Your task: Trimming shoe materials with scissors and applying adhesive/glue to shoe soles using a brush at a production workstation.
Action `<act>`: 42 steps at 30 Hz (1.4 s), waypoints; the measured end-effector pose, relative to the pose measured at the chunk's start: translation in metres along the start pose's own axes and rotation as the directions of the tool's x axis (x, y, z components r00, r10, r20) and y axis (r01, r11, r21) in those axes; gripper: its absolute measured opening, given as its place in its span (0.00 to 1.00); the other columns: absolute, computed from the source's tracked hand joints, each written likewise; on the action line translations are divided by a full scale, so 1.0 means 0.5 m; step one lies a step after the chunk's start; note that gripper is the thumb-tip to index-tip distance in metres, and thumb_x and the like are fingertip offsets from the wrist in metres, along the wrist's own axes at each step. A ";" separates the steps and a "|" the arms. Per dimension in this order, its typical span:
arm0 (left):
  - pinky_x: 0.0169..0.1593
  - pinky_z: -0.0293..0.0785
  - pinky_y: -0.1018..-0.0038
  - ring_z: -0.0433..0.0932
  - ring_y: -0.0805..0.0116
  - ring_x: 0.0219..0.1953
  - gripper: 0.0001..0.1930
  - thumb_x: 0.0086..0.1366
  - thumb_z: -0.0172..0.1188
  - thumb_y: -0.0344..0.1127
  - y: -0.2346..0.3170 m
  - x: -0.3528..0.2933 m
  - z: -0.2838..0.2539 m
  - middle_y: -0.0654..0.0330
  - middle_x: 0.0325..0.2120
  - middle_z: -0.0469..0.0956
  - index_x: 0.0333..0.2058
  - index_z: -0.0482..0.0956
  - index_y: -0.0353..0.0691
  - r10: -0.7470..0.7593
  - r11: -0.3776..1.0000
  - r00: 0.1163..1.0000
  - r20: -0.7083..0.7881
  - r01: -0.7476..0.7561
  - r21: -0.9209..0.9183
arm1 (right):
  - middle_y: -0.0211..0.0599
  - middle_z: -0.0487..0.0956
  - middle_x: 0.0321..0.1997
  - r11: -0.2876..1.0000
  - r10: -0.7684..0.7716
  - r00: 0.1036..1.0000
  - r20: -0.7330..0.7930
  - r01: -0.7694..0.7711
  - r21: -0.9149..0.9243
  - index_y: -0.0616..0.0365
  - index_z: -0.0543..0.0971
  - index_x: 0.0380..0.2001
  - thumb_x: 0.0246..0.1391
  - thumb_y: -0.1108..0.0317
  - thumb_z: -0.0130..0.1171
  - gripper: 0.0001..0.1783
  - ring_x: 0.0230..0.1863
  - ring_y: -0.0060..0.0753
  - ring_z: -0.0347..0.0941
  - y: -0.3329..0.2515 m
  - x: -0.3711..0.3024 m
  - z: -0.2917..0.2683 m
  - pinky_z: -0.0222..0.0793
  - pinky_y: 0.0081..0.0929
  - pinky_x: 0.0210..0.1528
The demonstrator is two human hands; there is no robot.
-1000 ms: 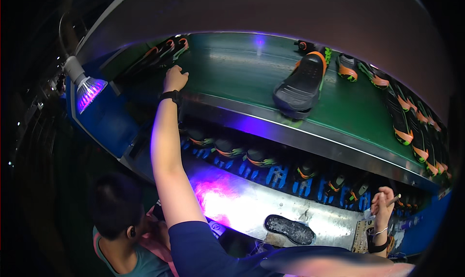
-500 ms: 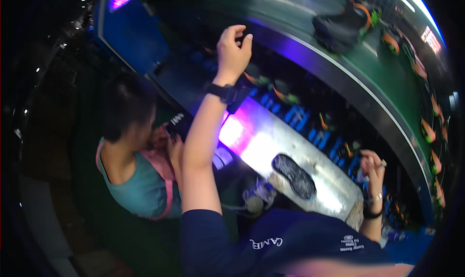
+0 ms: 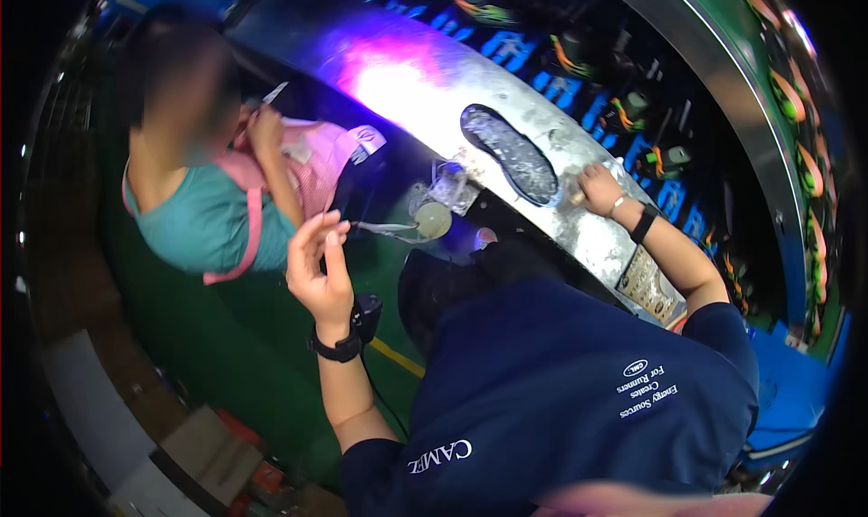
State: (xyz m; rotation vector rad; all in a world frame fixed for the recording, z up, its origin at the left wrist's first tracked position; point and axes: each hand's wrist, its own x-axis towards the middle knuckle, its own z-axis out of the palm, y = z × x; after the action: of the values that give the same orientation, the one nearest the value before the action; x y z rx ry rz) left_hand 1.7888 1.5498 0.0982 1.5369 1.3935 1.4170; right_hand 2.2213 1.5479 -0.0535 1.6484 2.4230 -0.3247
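Note:
My left hand [image 3: 321, 264] is raised over the green floor, away from the bench. Its fingers are loosely bent and apart, with nothing seen in them. At the metal bench [image 3: 488, 92], my right hand [image 3: 599, 190] rests on the surface with its fingers curled in; whatever they hold, if anything, is hidden. Just left of that hand lies a black pad shaped like a shoe sole [image 3: 511, 155], whitish and worn on top. A round pale container [image 3: 434, 220] stands near the bench's near edge, with clear plastic wrap around it.
A co-worker in a teal top and pink apron [image 3: 194, 210] works at the left, holding something small and pale. Beyond the bench, shoes with orange and green parts [image 3: 669, 158] sit by blue racks. A curved green conveyor [image 3: 714, 29] carries more shoes.
My left hand has come down and back from above the bench to over the floor. My right hand has moved left onto the bench beside the black pad. The whole view has shifted.

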 end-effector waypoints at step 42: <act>0.20 0.67 0.82 0.71 0.75 0.20 0.08 0.57 0.52 0.32 -0.843 0.091 -1.695 0.62 0.23 0.72 0.33 0.68 0.35 -0.711 0.695 0.643 -0.284 0.705 -0.145 | 0.45 0.73 0.22 0.555 -0.291 0.948 -0.127 0.275 0.785 0.62 0.70 0.26 0.41 0.69 0.51 0.08 0.26 0.43 0.71 -1.790 1.000 -0.328 0.66 0.33 0.29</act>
State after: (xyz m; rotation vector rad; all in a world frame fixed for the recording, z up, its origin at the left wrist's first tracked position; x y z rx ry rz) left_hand 0.8587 1.5248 -0.0811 0.5824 1.8862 1.1692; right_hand 1.2007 1.7203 0.0281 1.4193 2.6948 -1.6980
